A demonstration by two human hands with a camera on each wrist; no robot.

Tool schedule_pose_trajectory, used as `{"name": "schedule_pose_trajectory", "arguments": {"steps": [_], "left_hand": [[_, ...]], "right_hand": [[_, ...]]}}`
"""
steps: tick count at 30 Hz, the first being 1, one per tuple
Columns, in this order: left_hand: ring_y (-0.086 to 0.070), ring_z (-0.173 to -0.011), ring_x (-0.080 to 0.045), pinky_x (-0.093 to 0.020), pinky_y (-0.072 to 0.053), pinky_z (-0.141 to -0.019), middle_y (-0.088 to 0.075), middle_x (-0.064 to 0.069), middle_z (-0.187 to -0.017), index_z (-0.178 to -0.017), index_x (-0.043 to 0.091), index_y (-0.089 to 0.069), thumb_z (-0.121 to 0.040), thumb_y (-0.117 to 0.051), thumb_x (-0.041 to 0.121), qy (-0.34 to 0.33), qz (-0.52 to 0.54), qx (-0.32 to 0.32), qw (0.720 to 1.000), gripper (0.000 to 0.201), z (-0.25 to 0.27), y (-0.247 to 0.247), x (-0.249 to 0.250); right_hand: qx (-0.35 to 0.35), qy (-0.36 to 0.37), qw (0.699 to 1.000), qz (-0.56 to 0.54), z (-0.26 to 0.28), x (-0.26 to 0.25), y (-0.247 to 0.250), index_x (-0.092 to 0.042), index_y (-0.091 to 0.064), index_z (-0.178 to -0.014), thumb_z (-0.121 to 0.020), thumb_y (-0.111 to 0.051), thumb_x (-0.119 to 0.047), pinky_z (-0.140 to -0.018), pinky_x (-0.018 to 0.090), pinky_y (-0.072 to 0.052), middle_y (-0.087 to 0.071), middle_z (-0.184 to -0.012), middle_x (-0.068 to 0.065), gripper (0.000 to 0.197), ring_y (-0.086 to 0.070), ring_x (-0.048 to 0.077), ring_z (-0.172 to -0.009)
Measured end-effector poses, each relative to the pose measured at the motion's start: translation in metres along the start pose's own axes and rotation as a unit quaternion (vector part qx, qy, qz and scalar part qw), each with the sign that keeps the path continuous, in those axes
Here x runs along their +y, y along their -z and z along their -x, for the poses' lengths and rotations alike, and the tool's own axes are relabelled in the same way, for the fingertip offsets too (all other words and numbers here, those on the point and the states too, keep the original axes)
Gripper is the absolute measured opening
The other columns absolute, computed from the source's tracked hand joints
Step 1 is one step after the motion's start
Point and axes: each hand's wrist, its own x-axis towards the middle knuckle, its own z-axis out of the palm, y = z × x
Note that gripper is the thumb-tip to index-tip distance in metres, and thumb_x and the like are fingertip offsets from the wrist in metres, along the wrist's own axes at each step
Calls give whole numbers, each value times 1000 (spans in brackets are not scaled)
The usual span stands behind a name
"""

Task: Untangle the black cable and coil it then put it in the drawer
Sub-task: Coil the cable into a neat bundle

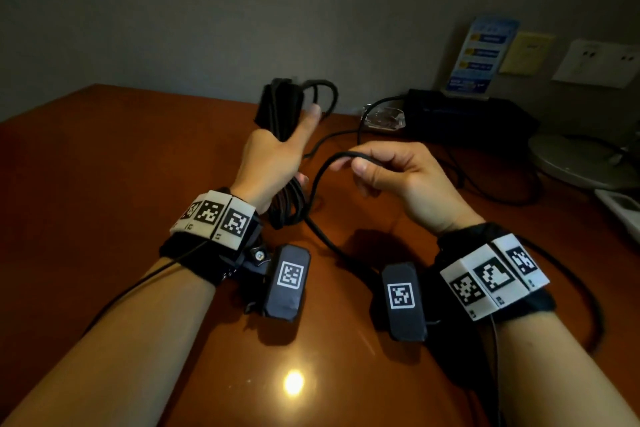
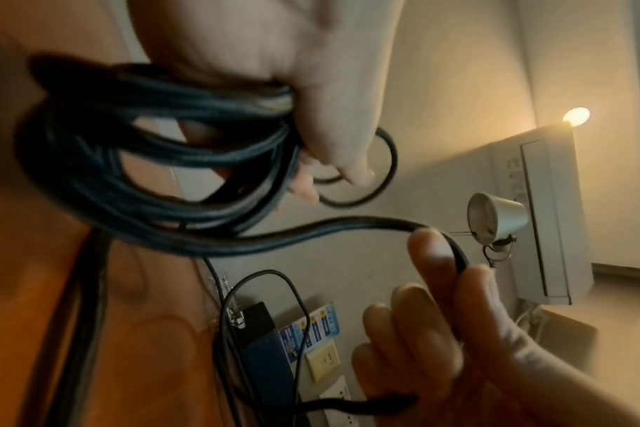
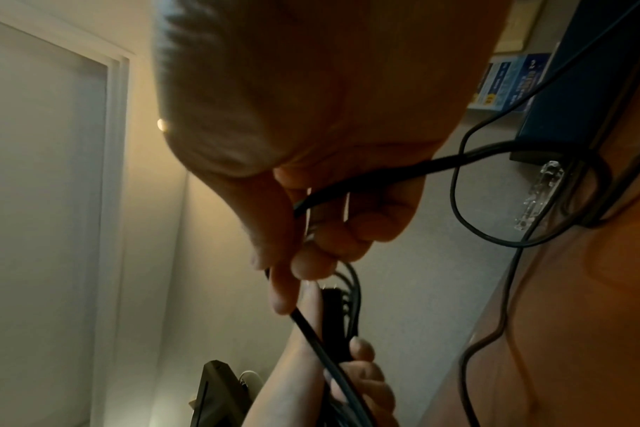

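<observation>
My left hand (image 1: 277,156) grips a bundle of coiled black cable (image 1: 289,204) above the wooden table (image 1: 104,166). Loops stick out above the thumb and hang below the palm. A loose strand (image 1: 322,177) runs from the coil to my right hand (image 1: 356,161), which pinches it between thumb and forefinger, then drops to the table. In the left wrist view the coil (image 2: 128,161) hangs from the left hand (image 2: 311,86), and the right hand (image 2: 439,317) holds the strand (image 2: 347,228). In the right wrist view the strand (image 3: 439,161) passes through the right hand's fingers (image 3: 329,231). No drawer is in view.
A black box (image 1: 460,114) with thin cables (image 1: 485,191) sits at the back right, with a clear plastic piece (image 1: 384,116) beside it. A blue leaflet stand (image 1: 481,55) and wall sockets (image 1: 595,62) are behind. A round lamp base (image 1: 581,159) stands at the right.
</observation>
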Motion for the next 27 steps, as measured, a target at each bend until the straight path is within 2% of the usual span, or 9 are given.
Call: {"name": "schedule_pose_trajectory", "arguments": {"steps": [5,9,11,13,16,20,23,25,27], "left_hand": [[-53,-37,-7,-14,-45,-44,-48,-2,-41,-54,9,-48,-59,-33,83,-27,-54,-153,986,75,10,-7,1],[-50,-39,-5,-13,-41,-44,-45,-2,-47,-54,14,-49,-44,-40,92,-69,-50,-223,971,80,10,-8,-6],[-45,-41,1,-9,-36,-45,-44,11,-44,-56,23,-55,-51,-47,86,-89,-29,-249,964,63,14,-11,-6],[-47,-44,6,-4,-33,-47,-48,18,-42,-62,26,-57,-67,-53,62,-92,-4,-268,959,37,18,-14,-2],[-53,-49,9,-4,-37,-51,-56,20,-46,-73,20,-57,-86,-58,33,-97,21,-266,959,19,18,-15,-2],[-63,-52,-7,-19,-49,-49,-69,3,-60,-86,14,-66,-62,-65,52,-79,66,-245,964,46,17,-17,-4],[-63,-46,-15,-23,-51,-45,-68,-4,-57,-89,10,-65,-62,-62,52,-44,82,-260,961,50,20,-18,-2],[-60,-42,-15,-23,-50,-45,-60,-3,-47,-81,3,-64,-65,-63,49,-24,87,-256,962,49,20,-19,-2],[-55,-37,-15,-22,-48,-46,-52,-3,-40,-56,8,-65,-68,-66,44,-20,70,-249,966,38,21,-20,-3]], "right_hand": [[63,2,997,53,-4,5,2,-9,-70,-92,-97,-56,-20,-62,20,-42,-58,-66,-8,18,-54,9,-62],[86,-1,994,65,-6,9,0,-13,-70,-91,-95,-59,-22,-60,24,-41,-56,-61,-9,14,-52,6,-59],[81,2,994,72,-6,11,-1,-15,-71,-91,-94,-60,-24,-59,24,-41,-57,-61,-11,14,-51,5,-59],[77,-2,995,69,-7,12,-3,-14,-72,-90,-93,-60,-25,-58,24,-42,-58,-63,-9,16,-51,5,-58],[78,-15,996,39,-6,10,-5,-7,-71,-87,-95,-60,-19,-55,20,-41,-59,-62,-8,18,-51,2,-55],[52,-27,998,7,-5,6,-8,4,-65,-82,-98,-53,-11,-51,13,-37,-58,-53,-8,25,-50,0,-47],[39,-34,998,-24,-4,2,-11,3,-61,-77,-99,-50,-8,-46,14,-36,-57,-58,12,27,-49,5,-43],[34,-40,998,-23,-6,5,-11,-3,-61,-74,-99,-49,-9,-47,17,-37,-61,-62,17,28,-52,10,-45],[35,-44,998,0,-7,12,-10,-4,-64,-77,-100,-52,-17,-50,25,-38,-68,-69,18,29,-53,24,-51]]}}
